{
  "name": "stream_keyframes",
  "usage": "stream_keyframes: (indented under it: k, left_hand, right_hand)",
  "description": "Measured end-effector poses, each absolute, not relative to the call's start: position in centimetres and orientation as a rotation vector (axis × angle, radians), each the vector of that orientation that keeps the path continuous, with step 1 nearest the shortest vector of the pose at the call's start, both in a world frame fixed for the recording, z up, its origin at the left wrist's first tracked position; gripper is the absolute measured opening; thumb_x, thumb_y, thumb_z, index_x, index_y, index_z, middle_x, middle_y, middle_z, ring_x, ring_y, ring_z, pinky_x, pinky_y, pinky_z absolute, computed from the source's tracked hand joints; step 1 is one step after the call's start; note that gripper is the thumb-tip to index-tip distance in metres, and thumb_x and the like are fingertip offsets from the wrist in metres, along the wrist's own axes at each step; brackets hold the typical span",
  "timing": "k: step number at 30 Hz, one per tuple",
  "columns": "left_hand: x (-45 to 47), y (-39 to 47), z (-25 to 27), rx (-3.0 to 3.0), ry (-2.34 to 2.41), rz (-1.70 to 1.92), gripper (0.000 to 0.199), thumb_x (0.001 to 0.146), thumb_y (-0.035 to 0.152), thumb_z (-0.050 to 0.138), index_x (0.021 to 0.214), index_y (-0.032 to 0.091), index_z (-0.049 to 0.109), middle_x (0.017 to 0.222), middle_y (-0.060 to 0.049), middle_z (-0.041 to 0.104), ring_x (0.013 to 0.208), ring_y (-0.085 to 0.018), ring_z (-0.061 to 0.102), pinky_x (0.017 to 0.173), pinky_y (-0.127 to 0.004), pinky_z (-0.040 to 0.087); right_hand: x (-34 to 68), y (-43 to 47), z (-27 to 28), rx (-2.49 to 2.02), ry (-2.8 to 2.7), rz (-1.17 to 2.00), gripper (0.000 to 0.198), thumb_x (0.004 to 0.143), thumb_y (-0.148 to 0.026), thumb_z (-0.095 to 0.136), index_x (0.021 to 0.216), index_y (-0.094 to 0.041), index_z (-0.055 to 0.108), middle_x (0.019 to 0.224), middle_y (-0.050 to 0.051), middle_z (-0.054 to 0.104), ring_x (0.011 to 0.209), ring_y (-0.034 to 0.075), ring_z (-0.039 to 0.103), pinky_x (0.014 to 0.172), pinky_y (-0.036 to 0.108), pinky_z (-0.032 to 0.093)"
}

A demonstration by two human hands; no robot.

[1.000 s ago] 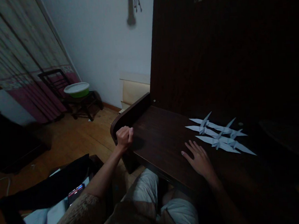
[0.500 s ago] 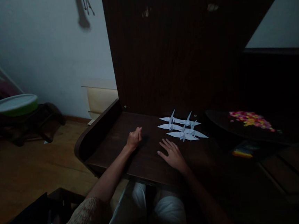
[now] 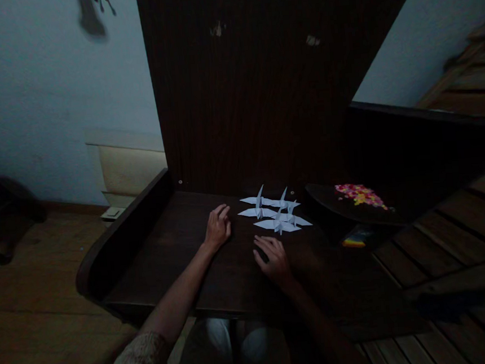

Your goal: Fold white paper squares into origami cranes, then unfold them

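Observation:
Several white folded paper cranes (image 3: 279,224) stand close together near the back of the dark wooden desk (image 3: 156,257), wings spread and necks pointing up. Just to their left is my left hand (image 3: 218,226), its fingers partly stretched out with nothing visible in them. My right hand (image 3: 273,257) rests on the desktop in front of the cranes, open, fingers loosely bent and thumb apart. Neither hand appears to touch a crane.
A raised dark shelf (image 3: 324,197) at the right carries a pile of small pink and yellow pieces (image 3: 362,195). Under it lies something with a yellow-red edge (image 3: 353,242). A tall dark panel (image 3: 252,102) closes the back, and a raised side edge (image 3: 119,232) bounds the left.
The view has swung to the right. My left hand has loosened from a fist, fingers now reaching forward nearer the cranes. My right hand's fingers have curled slightly.

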State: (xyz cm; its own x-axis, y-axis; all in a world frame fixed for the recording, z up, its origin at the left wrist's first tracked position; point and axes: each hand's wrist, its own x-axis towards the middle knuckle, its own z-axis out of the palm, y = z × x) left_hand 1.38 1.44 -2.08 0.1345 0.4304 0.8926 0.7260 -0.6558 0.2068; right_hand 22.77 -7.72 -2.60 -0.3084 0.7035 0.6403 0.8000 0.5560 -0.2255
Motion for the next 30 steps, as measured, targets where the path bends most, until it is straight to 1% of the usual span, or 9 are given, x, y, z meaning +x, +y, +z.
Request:
stream_keyframes:
  k: [2,4,7,11,15,19,23,27,30]
  left_hand:
    - [1.5,1.3,-1.9,-2.058,-1.174,-1.548,0.053,0.082,0.006,0.048,0.132,0.016,0.034,0.122,-0.018,0.052,0.116,-0.027,0.051,0.092,-0.046,0.044]
    - [1.5,1.2,-1.7,-2.032,-1.202,-1.536,0.052,0.081,0.006,0.048,0.131,0.015,0.035,0.121,-0.019,0.053,0.115,-0.028,0.052,0.09,-0.046,0.043]
    - [1.5,1.1,-1.5,-2.049,-1.206,-1.499,0.052,0.081,0.007,0.049,0.13,0.015,0.036,0.121,-0.019,0.053,0.114,-0.029,0.052,0.088,-0.045,0.042]
    - [1.7,1.0,-1.4,-2.065,-1.228,-1.482,0.05,0.08,0.007,0.049,0.129,0.014,0.037,0.12,-0.019,0.054,0.113,-0.029,0.053,0.088,-0.044,0.042]
    - [1.7,0.9,-1.3,-2.11,-1.252,-1.48,0.049,0.08,0.008,0.049,0.128,0.015,0.039,0.121,-0.018,0.054,0.114,-0.029,0.052,0.089,-0.044,0.041]
    - [1.7,0.9,-1.3,-2.147,-1.26,-1.452,0.049,0.081,0.008,0.049,0.129,0.015,0.039,0.122,-0.018,0.053,0.114,-0.029,0.051,0.089,-0.044,0.041]
    - [1.8,0.8,-1.4,-2.206,-1.237,-1.429,0.049,0.08,0.008,0.049,0.127,0.015,0.04,0.12,-0.017,0.053,0.112,-0.029,0.052,0.089,-0.045,0.042]
    - [2.1,0.6,-1.5,-2.296,-1.191,-1.489,0.045,0.081,0.008,0.048,0.125,0.015,0.042,0.118,-0.016,0.055,0.11,-0.027,0.052,0.09,-0.044,0.043]
    - [2.3,0.4,-1.4,-2.367,-1.197,-1.623,0.036,0.083,0.012,0.048,0.119,0.016,0.046,0.114,-0.014,0.056,0.108,-0.025,0.053,0.093,-0.043,0.043]
  right_hand:
    - [23.3,-7.5,-2.2,-1.241,-1.914,-0.345,0.024,0.085,-0.023,0.054,0.105,-0.019,0.067,0.109,0.01,0.069,0.097,0.024,0.057,0.086,0.041,0.043]
    - [24.0,-6.9,-1.4,-1.338,-1.798,-0.462,0.026,0.083,-0.022,0.055,0.107,-0.018,0.065,0.111,0.012,0.065,0.101,0.026,0.054,0.088,0.042,0.041]
    - [25.3,-5.5,0.0,-1.544,-1.698,-0.534,0.039,0.08,-0.027,0.057,0.117,-0.015,0.058,0.121,0.016,0.057,0.107,0.031,0.048,0.088,0.046,0.04]
    - [26.6,-3.9,0.9,-1.679,-1.824,-0.445,0.045,0.076,-0.021,0.054,0.121,-0.015,0.054,0.117,0.015,0.056,0.102,0.03,0.05,0.085,0.043,0.042]
    - [27.3,-3.0,0.3,-1.623,-1.937,-0.345,0.035,0.075,-0.013,0.049,0.109,-0.016,0.06,0.102,0.012,0.062,0.096,0.027,0.055,0.086,0.04,0.044]
    - [28.0,-2.7,-0.2,-1.604,-1.931,-0.238,0.029,0.074,-0.009,0.045,0.095,-0.018,0.065,0.091,0.011,0.066,0.087,0.024,0.06,0.08,0.036,0.048]
    - [28.9,-3.6,1.1,-1.517,-1.881,-0.189,0.027,0.077,-0.011,0.044,0.091,-0.018,0.066,0.089,0.01,0.068,0.081,0.022,0.062,0.075,0.035,0.05]
    - [29.2,-5.5,3.9,-1.427,-1.883,-0.049,0.02,0.08,-0.019,0.05,0.09,-0.018,0.067,0.077,0.006,0.067,0.06,0.016,0.057,0.063,0.03,0.05]
    - [28.5,-6.6,5.7,-1.348,-1.847,0.071,0.018,0.081,-0.022,0.055,0.092,-0.018,0.068,0.084,0.006,0.069,0.064,0.016,0.06,0.065,0.029,0.05]
